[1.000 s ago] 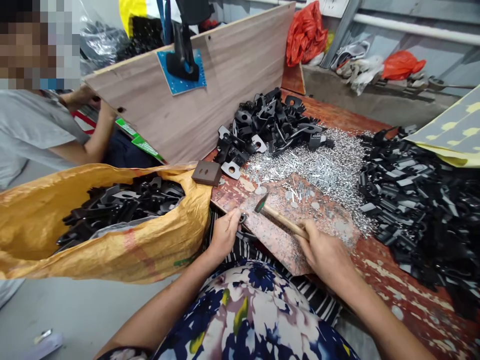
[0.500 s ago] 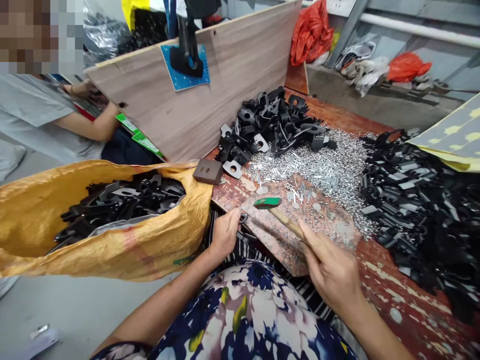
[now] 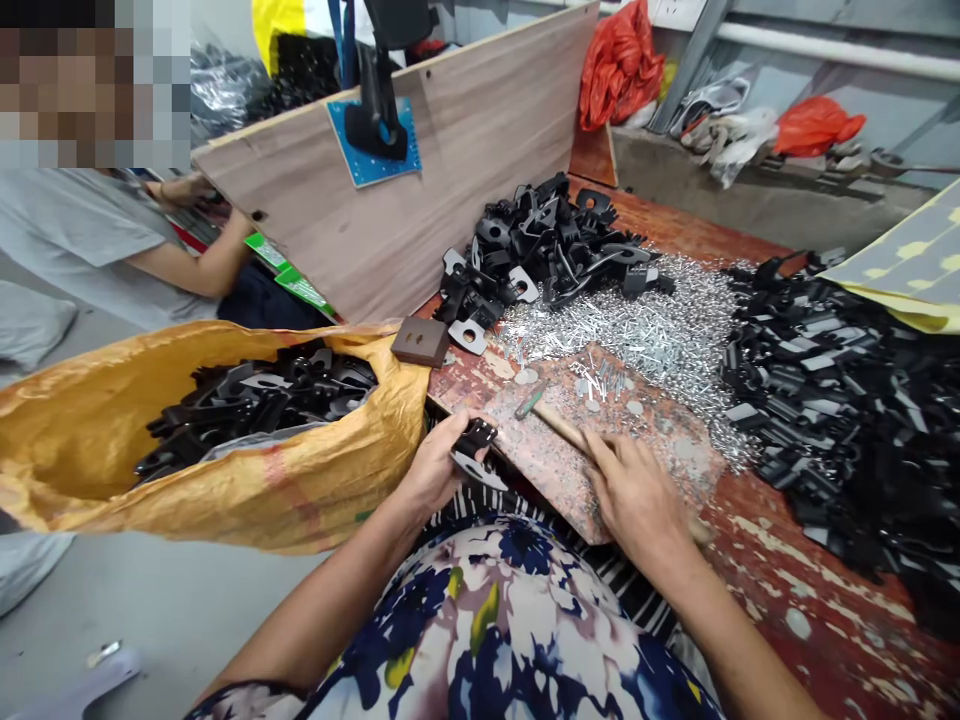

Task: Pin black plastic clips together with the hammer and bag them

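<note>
At the near edge of the bench, my left hand [image 3: 435,466] is closed around a black plastic part [image 3: 480,436] with small metal pin ends showing on its upper face. My right hand [image 3: 639,498] has its fingers round the wooden handle of a hammer [image 3: 561,426]. The hammer's narrow green head lies low over the speckled stone slab [image 3: 570,500]; whether it touches cannot be made out. Beyond the slab spreads a heap of shiny metal pins [image 3: 660,320], with a few loose ones on the stone.
Black plastic parts are piled behind the pins [image 3: 540,240] and at right [image 3: 840,430]. A yellow woven sack [image 3: 300,500] of black parts stands at left, beside a brown block [image 3: 420,342]. A wooden board [image 3: 480,130] walls the bench; a co-worker [image 3: 97,240] sits beyond it.
The hammer head has come down towards the slab, and my right hand has lowered with it. My left hand has turned the black part up, so more of it shows.
</note>
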`<state>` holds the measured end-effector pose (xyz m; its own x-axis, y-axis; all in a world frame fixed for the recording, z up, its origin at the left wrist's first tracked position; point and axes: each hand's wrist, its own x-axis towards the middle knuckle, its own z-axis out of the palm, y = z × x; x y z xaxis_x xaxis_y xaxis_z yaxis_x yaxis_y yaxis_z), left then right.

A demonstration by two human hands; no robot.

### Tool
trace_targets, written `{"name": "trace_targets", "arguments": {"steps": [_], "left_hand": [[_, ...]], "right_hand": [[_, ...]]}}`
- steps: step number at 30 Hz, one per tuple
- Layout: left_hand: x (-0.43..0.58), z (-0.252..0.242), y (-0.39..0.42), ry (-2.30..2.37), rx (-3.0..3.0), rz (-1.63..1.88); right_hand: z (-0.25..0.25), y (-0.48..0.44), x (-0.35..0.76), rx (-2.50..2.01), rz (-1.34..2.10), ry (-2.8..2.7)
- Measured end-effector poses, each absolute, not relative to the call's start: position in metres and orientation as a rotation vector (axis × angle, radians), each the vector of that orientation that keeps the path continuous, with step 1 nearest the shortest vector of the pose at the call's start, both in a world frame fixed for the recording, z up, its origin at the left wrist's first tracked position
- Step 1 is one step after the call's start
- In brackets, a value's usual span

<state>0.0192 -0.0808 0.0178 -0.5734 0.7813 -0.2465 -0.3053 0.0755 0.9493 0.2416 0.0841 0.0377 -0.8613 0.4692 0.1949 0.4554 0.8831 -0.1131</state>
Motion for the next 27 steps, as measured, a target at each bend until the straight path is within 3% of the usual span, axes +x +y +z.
{"name": "trace_targets", "arguments": {"steps": [4,7,10,14,16,18,20,24,27], "left_hand": [[0.021,0.031,-0.087,0.907,0.413,1.718],[0.020,0.053,-0.091,0.941,0.514,1.713],[0.005,0.096,-0.110,1.493,0.748,1.664],[-0.045,0.162,-0.165,2.929,1.095,1.457],[-0.071,0.183,-0.194,3.472,0.982,0.925],[-0.087,0.191,-0.213,3.640,0.931,0.399],[-0.091,0.187,-0.218,3.611,1.017,0.354],[-0.075,0.156,-0.176,2.960,1.395,0.836],[-0.071,0.132,-0.116,2.677,1.556,0.700]], "right_hand": [[0.017,0.079,0.239,-0.711,-0.111,-2.802],[0.010,0.076,0.240,-0.709,-0.130,-2.759],[0.009,0.075,0.241,-0.702,-0.096,-2.734],[0.008,0.075,0.242,-0.728,-0.059,-2.702],[0.006,0.075,0.242,-0.731,-0.054,-2.688],[0.003,0.075,0.242,-0.720,-0.057,-2.669],[0.000,0.076,0.242,-0.703,-0.064,-2.649],[-0.007,0.080,0.244,-0.672,-0.070,-2.613],[-0.013,0.083,0.245,-0.640,-0.090,-2.585]]}}
